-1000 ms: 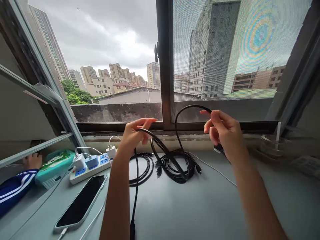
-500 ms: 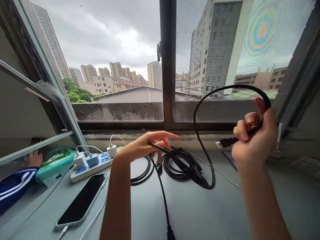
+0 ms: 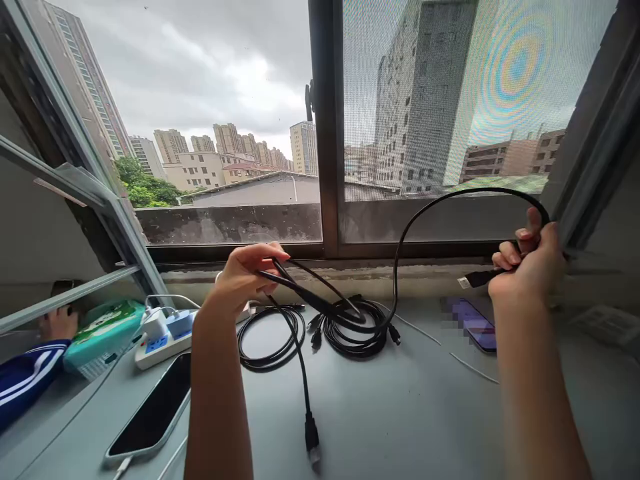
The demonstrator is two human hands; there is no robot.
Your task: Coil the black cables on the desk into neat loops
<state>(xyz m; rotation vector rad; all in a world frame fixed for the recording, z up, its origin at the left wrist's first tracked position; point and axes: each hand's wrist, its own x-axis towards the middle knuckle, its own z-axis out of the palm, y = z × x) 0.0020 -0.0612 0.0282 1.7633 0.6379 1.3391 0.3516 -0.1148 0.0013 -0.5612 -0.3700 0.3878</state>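
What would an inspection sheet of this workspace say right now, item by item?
Surface: grey tabletop below the window.
Job's things: black cable, its middle arching up toward the right; a strand under the left hand ends in a black plug, contact with the tabletop unclear.
Clutter: smartphone, purple-screened device partly pixelated, turquoise basket.
Grippers: left hand pinches the cable; right hand grips it near a metal-tipped plug.
Cables: left coil and right coil, both black; thin white cable; power strip with chargers plugged in.
Surroundings: another person's hand at far left; buildings outside.
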